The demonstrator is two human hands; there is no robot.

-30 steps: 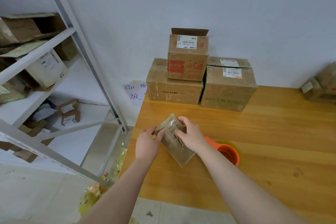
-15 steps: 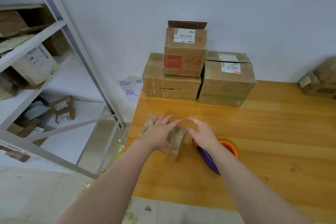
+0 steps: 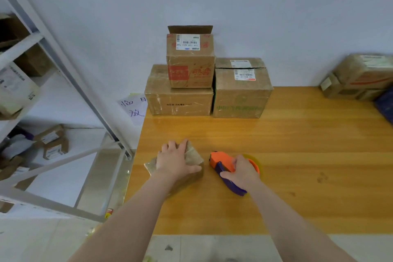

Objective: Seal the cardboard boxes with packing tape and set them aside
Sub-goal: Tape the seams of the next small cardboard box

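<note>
We should pin the small cardboard box [image 3: 194,155] firmly under our flat, released left grip [image 3: 174,161] while our right grip [image 3: 240,173], grasping the tape dispenser [image 3: 219,160], lines up squarely.

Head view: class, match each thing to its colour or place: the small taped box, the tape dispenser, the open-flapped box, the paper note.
Things:
1. small taped box
2. tape dispenser
3. open-flapped box
4. paper note

Descriptions:
A. orange and purple
B. on the wall, left of the stacked boxes
C. stacked on a larger box by the wall
D. on the table, near its left edge

Pairs: 1-D; 2-A; 3-C; 4-B
</note>
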